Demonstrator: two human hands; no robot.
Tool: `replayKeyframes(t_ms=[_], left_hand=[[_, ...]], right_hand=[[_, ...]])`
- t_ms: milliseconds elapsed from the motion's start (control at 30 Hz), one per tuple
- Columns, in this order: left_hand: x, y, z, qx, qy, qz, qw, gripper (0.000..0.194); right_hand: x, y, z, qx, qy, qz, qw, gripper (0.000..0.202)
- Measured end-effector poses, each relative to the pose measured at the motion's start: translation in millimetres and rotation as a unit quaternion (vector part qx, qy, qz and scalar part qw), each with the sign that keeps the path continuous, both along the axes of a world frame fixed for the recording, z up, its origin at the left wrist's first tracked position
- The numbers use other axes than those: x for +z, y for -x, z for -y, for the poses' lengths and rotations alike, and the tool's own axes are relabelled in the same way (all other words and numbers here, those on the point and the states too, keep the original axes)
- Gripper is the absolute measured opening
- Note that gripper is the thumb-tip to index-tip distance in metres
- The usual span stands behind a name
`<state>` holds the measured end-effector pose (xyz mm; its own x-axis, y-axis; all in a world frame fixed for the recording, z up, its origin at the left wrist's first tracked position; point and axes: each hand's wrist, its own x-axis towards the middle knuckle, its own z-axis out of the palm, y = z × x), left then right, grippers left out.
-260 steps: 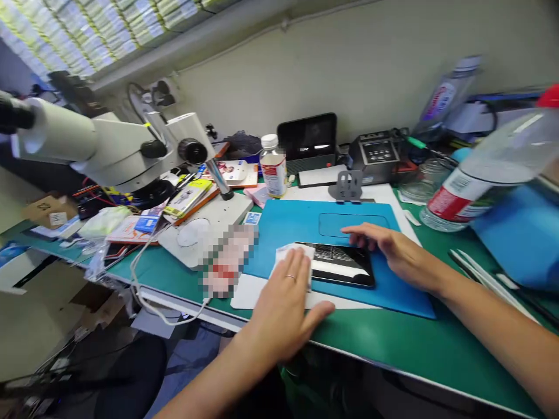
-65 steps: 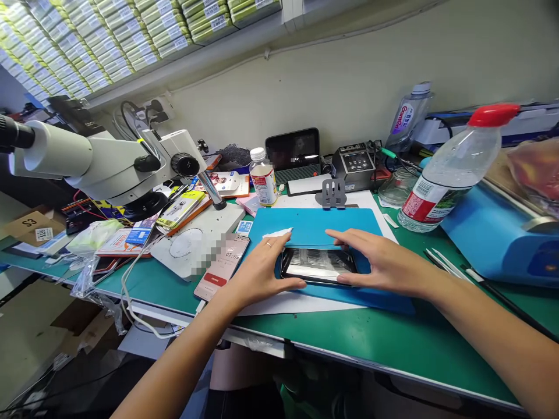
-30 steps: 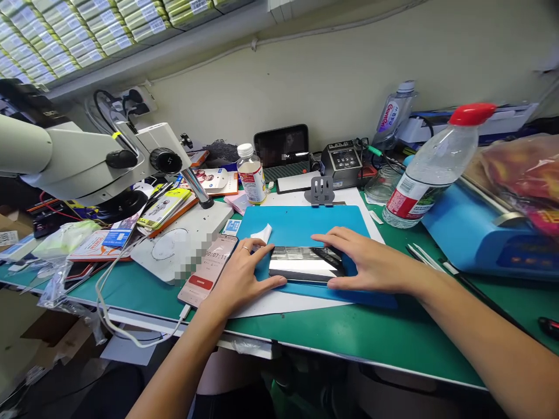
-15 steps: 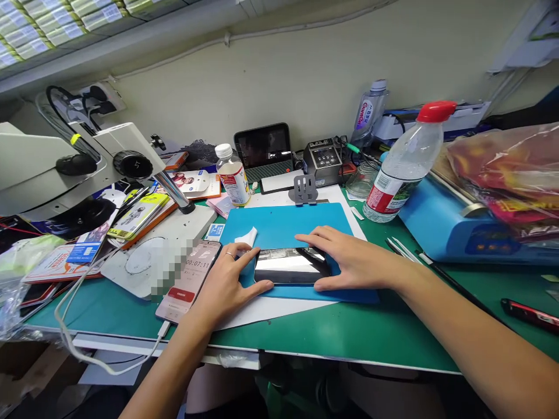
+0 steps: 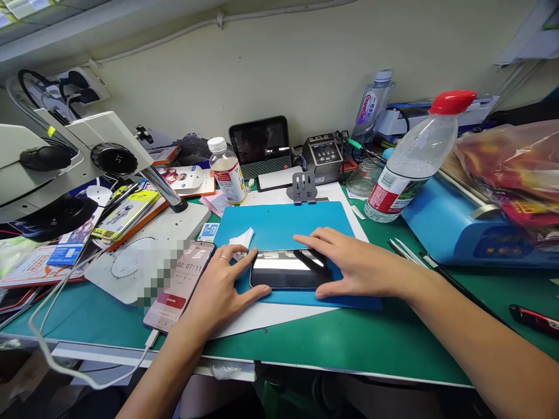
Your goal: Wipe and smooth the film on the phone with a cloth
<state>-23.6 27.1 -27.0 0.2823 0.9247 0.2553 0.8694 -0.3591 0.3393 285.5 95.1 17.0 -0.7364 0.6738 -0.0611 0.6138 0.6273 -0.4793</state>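
A dark-screened phone lies sideways over a blue mat, its glass showing bright reflections. My left hand grips its left end, thumb at the near corner and index finger at the far one, with a ring on one finger. At the right end my right hand holds it likewise between thumb and fingers. A crumpled white tissue sits just beyond my left fingers. Beside my left wrist, a second phone shows a running timer and has a white cable plugged in.
To the left stands a microscope on a pale base. Behind the mat are a small bottle, a grey phone stand and a control box. A red-capped bottle, tweezers and a blue machine are on the right.
The camera view has shifted slightly, moving the left-hand items further left. Reflections on the held phone's screen have changed. Both hands keep nearly the same grip.
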Motion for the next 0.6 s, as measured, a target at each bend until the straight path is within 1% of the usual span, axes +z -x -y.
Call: replayKeyframes(t_ms=[300, 600], left_hand=[[1.5, 0.7, 1.0, -0.003, 0.025, 0.011, 1.000, 0.059], [0.3, 3.2, 1.9, -0.001, 0.021, 0.035, 0.999, 0.055]], right_hand=[[1.5, 3.8, 1.0, 0.002, -0.016, -0.003, 1.000, 0.097], [-3.4, 4.4, -0.9, 0.002, -0.003, -0.007, 1.000, 0.099]])
